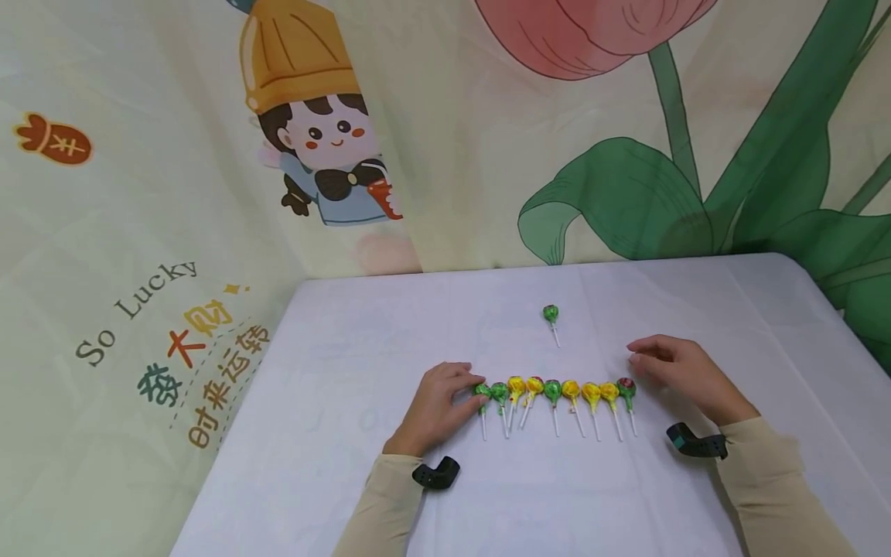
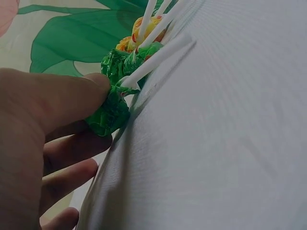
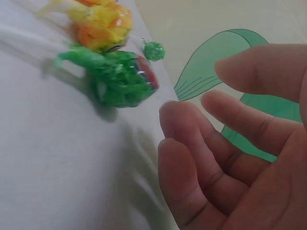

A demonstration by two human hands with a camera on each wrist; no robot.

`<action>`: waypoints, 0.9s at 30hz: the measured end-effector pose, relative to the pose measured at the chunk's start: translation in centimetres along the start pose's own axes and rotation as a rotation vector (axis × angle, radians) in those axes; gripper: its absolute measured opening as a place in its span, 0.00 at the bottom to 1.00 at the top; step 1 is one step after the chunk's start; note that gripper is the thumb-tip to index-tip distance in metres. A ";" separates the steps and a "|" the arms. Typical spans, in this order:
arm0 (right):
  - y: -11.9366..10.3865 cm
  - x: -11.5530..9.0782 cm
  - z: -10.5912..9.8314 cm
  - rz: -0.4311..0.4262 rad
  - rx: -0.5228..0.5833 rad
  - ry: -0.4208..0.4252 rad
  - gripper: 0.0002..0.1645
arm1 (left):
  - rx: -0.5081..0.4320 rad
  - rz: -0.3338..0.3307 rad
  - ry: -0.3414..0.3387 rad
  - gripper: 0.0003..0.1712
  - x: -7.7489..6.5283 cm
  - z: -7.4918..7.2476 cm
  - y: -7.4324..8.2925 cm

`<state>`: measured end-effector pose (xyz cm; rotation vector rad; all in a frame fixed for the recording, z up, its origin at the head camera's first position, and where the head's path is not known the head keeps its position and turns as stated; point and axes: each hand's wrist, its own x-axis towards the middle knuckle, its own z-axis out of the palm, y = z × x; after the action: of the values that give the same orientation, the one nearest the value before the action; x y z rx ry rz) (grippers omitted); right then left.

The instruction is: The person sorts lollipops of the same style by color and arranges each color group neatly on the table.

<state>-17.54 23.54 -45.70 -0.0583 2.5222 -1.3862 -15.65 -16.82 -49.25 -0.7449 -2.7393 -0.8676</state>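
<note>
Lollipops in green and yellow wrappers lie side by side in a row on the white table, their white sticks toward the person. At the row's left end my left hand (image 1: 438, 406) pinches a green lollipop (image 2: 109, 115) by its wrapped head, between thumb and fingers. Beside it lies another green lollipop (image 1: 500, 392). My right hand (image 1: 689, 379) holds nothing; its fingers are loosely bent, just right of the row's end. Nearest to that hand is a green lollipop with a red top (image 3: 122, 81), and a yellow lollipop (image 3: 103, 24) is next to it.
A single green lollipop (image 1: 551, 314) lies behind the row, farther back on the white-covered table (image 1: 390, 317). Behind the table's back edge hangs a printed cloth (image 1: 445, 155) with a cartoon figure, a flower and leaves. Each wrist wears a black band (image 1: 437, 473).
</note>
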 end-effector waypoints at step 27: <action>2.0 -1.9 1.2 -0.146 -0.175 -0.031 0.21 | -0.028 -0.067 -0.057 0.18 -0.2 -0.2 0.0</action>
<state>-15.19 23.90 -47.57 -0.3010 2.6530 -1.1997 -15.46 -17.00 -49.16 -0.6972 -2.8232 -0.9133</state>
